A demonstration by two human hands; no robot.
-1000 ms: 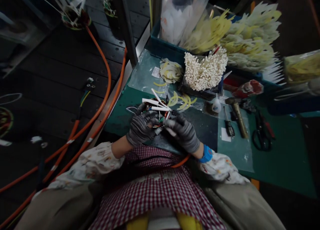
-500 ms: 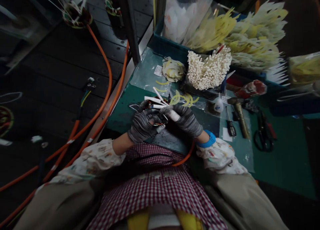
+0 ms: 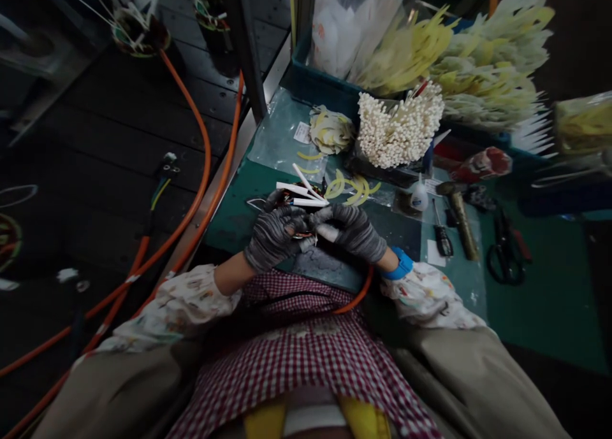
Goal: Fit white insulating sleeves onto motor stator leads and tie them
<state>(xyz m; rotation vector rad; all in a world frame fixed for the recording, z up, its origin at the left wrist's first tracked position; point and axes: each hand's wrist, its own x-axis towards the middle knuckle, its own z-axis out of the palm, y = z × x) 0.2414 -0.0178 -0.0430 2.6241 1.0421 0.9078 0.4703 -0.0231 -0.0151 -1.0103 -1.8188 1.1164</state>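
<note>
A round wound part with coloured wires [image 3: 302,236] lies between my gloved hands on the green table, mostly hidden by them. White tubes [image 3: 308,202] stick out from its far side. My left hand [image 3: 277,232] is closed round the left side of the part. With its fingers pinched together, my right hand [image 3: 349,230] is at the part's right edge; what is between its fingertips is too small to name. Curved yellow strips [image 3: 356,187] lie just beyond my hands.
White-tipped sticks [image 3: 400,127] and a teal bin [image 3: 329,88] of yellow and white strips stand at the back. A screwdriver [image 3: 442,240], hammer [image 3: 463,229] and scissors [image 3: 505,260] lie to the right. Orange cables [image 3: 203,216] run along the left edge.
My right hand's fingers have shifted slightly at the part, closer to my left fingertips. My left hand stays round the part. The view has moved a little.
</note>
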